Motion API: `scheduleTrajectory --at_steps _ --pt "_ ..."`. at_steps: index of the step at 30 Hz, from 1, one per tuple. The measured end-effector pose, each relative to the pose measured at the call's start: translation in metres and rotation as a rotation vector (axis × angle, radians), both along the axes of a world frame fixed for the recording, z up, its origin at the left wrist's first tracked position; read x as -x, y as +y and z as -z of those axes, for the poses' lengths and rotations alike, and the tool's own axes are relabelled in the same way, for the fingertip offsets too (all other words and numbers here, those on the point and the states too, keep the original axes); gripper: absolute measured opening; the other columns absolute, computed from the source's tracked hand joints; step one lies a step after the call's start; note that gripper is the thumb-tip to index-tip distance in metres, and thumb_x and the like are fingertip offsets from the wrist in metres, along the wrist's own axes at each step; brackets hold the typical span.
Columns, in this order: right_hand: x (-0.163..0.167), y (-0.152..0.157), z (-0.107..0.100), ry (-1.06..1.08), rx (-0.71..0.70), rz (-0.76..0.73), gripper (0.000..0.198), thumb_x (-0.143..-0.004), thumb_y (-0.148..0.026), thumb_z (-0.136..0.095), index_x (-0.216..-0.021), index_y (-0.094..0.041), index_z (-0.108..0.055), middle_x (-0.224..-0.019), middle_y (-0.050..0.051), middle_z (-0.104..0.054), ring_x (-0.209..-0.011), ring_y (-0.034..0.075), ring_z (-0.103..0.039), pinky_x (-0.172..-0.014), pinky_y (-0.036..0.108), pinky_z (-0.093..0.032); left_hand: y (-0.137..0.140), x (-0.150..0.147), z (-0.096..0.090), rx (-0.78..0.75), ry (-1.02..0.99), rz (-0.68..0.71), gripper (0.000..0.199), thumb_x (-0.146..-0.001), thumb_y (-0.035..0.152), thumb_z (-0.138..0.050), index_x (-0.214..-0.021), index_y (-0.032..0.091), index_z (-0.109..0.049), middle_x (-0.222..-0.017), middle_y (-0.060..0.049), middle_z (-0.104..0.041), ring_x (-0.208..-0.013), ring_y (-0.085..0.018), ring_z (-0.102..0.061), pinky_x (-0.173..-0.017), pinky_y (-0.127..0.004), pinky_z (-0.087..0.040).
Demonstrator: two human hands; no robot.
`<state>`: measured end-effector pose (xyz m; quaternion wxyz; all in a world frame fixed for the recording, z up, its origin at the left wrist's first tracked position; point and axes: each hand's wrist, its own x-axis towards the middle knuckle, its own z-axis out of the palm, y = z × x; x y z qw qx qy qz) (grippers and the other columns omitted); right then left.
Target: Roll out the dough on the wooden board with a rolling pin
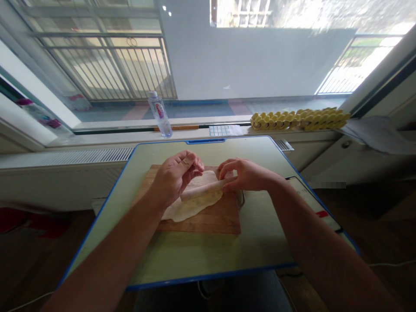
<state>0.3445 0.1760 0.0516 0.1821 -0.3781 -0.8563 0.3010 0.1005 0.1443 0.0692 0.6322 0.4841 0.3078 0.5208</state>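
Note:
A wooden cutting board (224, 219) lies on the table, with a thin, flat sheet of pale dough (191, 208) spread over it. Across the dough rests a light-coloured rolling pin (204, 190), slanting up to the right. My right hand (238, 173) has its thumb and curled fingers around the pin's right end. Just above the pin's left end is my left hand (178, 175), raised, its thumb and fingers pinched together. Whatever may be between those fingertips is too small to make out. The left forearm and hand cover part of the board and the dough's left edge.
A phone (312, 203) lies on the table (182, 260) beside my right forearm. The table has a blue rim. On the windowsill stand a clear bottle (160, 116), a small blue-and-white packet (224, 130) and a row of yellow scalloped pieces (299, 120). The board's metal handle (241, 199) sticks out rightward.

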Motion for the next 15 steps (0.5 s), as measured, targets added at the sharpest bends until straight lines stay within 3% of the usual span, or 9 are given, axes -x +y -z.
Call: scheduleTrajectory --at_steps 10,15 --pt "0.000 0.000 0.000 0.008 0.027 0.005 0.020 -0.076 -0.034 -0.087 -0.091 -0.025 -0.079 -0.115 0.002 -0.076 -0.105 0.022 -0.069 -0.099 0.033 -0.051 0.010 0.013 0.004 -0.118 0.091 -0.112 0.029 -0.079 0.038 -0.087 -0.077 0.019 -0.065 -0.082 0.000 -0.068 -0.081 -0.013 -0.062 -0.079 -0.026 -0.050" --pt "-0.001 0.000 0.001 0.005 0.031 0.007 0.019 -0.076 -0.034 -0.087 -0.091 -0.025 -0.079 -0.116 0.002 -0.076 -0.105 0.022 -0.069 -0.099 0.034 -0.051 0.015 0.029 0.000 -0.295 0.417 -0.151 0.026 -0.074 0.036 -0.089 -0.072 0.018 -0.070 -0.080 -0.004 -0.071 -0.076 -0.016 -0.063 -0.073 -0.028 -0.047"
